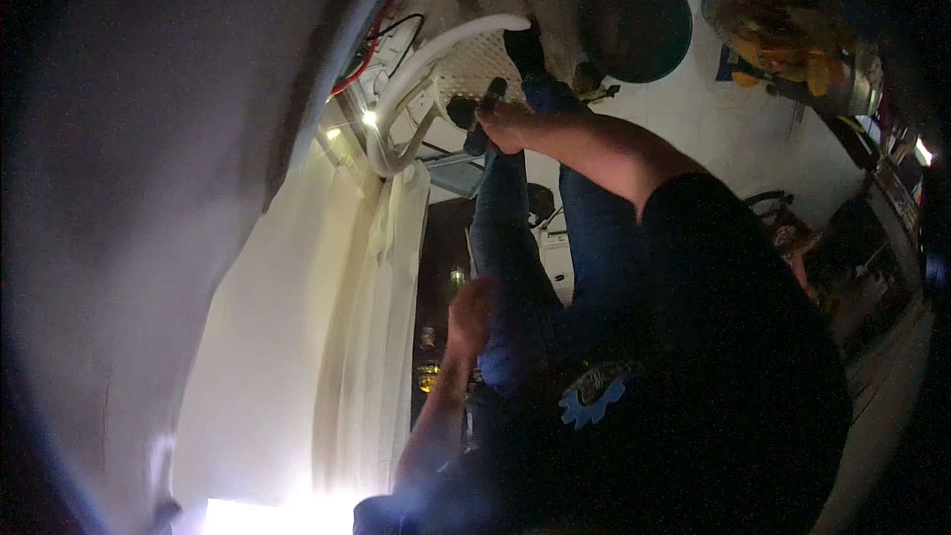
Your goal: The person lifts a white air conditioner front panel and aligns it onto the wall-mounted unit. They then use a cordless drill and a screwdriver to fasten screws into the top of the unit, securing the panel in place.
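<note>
My right fingers [492,121] hold a dark, long thing [494,92]. It tips a bit, by the white chair [482,59]. It's too dim to see well.

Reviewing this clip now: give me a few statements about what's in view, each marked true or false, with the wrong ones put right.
1. The right hand is on a dark object. True.
2. The left hand is nearer the white chair than the right hand is. False: the right hand is nearer.
3. A pale curtain hangs on the person's right. False: it hangs on the left.
4. A dark round tub stands on the pale floor. True.
5. The person wears white trousers. False: the trousers are blue.
</note>
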The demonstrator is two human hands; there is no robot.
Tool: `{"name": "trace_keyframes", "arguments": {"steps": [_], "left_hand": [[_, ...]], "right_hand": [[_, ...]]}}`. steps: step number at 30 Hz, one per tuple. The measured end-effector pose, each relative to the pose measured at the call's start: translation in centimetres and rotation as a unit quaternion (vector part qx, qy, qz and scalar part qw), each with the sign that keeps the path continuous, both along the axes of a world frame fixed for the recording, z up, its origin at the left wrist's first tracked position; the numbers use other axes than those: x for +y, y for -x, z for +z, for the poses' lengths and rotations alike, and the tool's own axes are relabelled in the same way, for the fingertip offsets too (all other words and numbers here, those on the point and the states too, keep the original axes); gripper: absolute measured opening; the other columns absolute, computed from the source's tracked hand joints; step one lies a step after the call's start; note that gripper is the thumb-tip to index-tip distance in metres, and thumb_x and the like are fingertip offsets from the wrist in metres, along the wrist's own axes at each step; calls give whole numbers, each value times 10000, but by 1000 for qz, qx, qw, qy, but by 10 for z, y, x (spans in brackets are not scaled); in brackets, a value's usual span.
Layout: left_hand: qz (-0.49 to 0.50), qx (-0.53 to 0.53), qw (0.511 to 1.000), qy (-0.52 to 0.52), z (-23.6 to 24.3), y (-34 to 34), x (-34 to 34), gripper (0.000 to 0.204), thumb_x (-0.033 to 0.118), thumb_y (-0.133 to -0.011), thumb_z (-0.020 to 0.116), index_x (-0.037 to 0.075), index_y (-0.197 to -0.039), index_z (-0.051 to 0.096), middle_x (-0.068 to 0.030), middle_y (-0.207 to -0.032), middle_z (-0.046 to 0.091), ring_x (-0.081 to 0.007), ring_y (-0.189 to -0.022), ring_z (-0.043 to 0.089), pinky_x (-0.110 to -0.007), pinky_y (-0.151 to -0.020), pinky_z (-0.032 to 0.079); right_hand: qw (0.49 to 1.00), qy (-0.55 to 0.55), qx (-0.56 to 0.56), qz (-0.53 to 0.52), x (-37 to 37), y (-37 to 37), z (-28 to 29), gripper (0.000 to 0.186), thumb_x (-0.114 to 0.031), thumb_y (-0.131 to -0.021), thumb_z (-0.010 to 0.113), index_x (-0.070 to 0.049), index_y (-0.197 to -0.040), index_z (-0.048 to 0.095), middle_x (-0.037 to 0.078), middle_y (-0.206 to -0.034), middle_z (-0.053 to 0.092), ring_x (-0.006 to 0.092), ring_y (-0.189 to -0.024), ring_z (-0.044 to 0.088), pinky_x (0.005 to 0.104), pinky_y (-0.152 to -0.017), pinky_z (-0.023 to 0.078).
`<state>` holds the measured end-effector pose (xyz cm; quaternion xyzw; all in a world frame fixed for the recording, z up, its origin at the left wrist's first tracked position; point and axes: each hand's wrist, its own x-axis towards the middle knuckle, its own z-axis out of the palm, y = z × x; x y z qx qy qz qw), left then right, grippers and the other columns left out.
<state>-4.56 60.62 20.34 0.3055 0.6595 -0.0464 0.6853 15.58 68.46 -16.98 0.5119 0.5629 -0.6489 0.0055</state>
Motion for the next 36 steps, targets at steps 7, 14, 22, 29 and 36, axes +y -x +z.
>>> {"name": "trace_keyframes", "arguments": {"steps": [7,14,22,29,36], "left_hand": [[79,-14,995,-56,-46,-6,-15,285,14,-940,585,10,-1225,564,-66,-1000,602,-134,-912,584,-297,-809,486],[11,36,995,-89,-63,-4,-8,303,40,-987,542,16,-1289,532,-73,-1026,603,-114,-791,583,-257,-704,505],[165,43,985,35,-58,-15,-7,313,189,-1056,475,-1,-1295,543,-68,-950,650,-69,-655,549,-234,-588,488],[92,33,977,-190,7,-42,50,315,247,-1078,422,2,-1093,619,-34,-833,622,-90,-653,551,-263,-596,482],[182,-134,863,-452,152,-67,135,323,171,-1047,491,-2,-1314,435,-88,-957,605,-150,-855,589,-287,-779,501]], "right_hand": [[980,-65,-183,-39,16,30,-112,295,-360,-1034,469,-85,-1096,554,142,-939,568,323,-827,590,519,-792,479],[993,0,-107,-45,16,-1,-154,658,-1,-933,493,-53,-1537,240,299,-1490,335,444,-1303,463,545,-1049,449],[991,44,-117,56,-2,-11,-131,695,37,-855,515,-81,-1511,321,254,-1300,546,362,-1151,573,459,-955,493],[945,-123,298,48,29,-20,281,529,-105,-736,641,3,-1247,557,234,-1128,653,422,-988,653,474,-814,534],[930,-308,166,-116,80,-22,503,464,-57,-931,559,-19,-1374,425,234,-1080,657,386,-1011,672,423,-878,527]]}}
